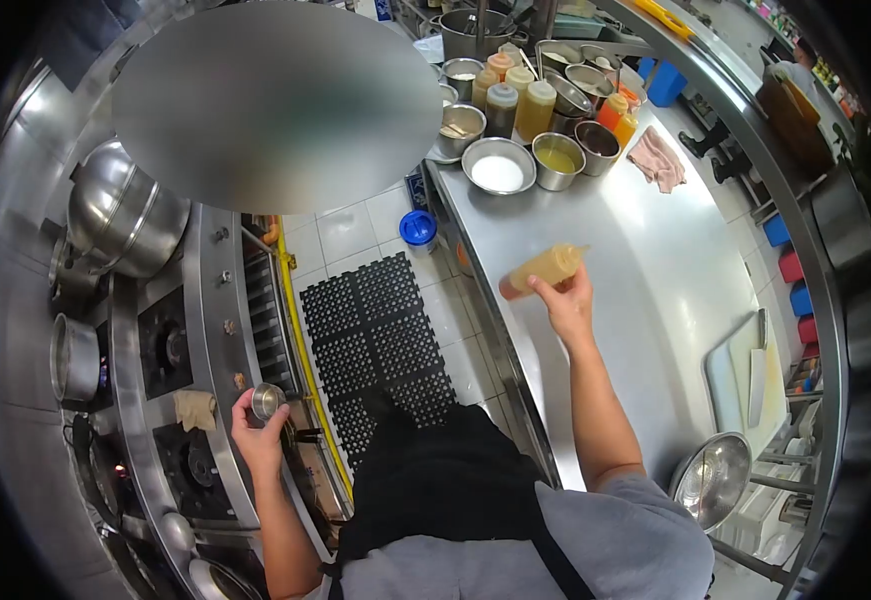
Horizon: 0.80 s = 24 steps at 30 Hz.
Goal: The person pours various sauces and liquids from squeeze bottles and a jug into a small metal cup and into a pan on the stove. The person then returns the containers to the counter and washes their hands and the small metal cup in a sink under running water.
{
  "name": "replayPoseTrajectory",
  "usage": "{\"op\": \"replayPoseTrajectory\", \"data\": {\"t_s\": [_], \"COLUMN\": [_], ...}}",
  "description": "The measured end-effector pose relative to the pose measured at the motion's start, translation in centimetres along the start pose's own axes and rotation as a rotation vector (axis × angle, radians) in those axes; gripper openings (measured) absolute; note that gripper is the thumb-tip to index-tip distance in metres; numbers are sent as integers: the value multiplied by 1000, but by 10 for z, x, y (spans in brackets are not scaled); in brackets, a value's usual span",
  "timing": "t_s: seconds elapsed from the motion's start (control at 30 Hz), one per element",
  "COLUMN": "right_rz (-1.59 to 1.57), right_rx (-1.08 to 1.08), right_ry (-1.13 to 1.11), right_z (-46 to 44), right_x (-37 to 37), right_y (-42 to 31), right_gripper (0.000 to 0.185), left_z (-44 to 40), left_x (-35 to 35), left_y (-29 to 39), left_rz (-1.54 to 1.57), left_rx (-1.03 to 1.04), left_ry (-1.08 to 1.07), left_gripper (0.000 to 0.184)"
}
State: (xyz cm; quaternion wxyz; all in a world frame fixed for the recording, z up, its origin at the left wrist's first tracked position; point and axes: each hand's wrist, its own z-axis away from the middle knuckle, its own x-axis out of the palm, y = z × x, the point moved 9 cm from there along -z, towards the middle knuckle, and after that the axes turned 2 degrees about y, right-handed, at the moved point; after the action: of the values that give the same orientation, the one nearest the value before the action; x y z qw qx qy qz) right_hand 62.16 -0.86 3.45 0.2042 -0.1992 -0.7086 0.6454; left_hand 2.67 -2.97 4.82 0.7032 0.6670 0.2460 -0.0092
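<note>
My right hand [567,300] grips a squeeze bottle [547,268] with pale yellow contents, tilted on its side over the steel counter [615,320], its nozzle pointing right. In my left hand [259,430] is a small round metal cup [267,401], held between thumb and fingers beside the stove front. At the counter's far end stand several more squeeze bottles [535,110], a bowl of white powder or grains [498,172] and a bowl of yellow liquid [558,160].
Stove burners [200,462] and pots [75,357] line the left. A pink cloth [658,160] lies on the counter. Right are a cutting board [735,375], a knife [757,386] and a metal bowl [712,480]. A black mat [375,335] covers the floor. Another person [795,75] stands beyond.
</note>
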Motion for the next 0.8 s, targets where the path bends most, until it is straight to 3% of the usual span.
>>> {"op": "replayPoseTrajectory", "data": {"t_s": [0.27, 0.37, 0.47, 0.53, 0.8], "right_rz": [2, 180, 343, 394, 709], "right_rx": [-303, -375, -429, -412, -421], "right_ry": [7, 57, 59, 91, 249], "right_z": [-154, -217, -282, -329, -447], "right_x": [102, 140, 174, 186, 199], "right_y": [-103, -122, -127, -117, -93], "right_gripper": [63, 62, 64, 65, 63], "left_z": [-116, -179, -234, -270, -372], "left_x": [23, 31, 39, 46, 69], "left_y": [-51, -54, -36, -19, 26], "left_rz": [10, -51, -54, -179, -223], "left_rx": [28, 73, 67, 183, 246], "left_ry": [7, 20, 22, -3, -11], "left_gripper": [58, 59, 61, 61, 60]}}
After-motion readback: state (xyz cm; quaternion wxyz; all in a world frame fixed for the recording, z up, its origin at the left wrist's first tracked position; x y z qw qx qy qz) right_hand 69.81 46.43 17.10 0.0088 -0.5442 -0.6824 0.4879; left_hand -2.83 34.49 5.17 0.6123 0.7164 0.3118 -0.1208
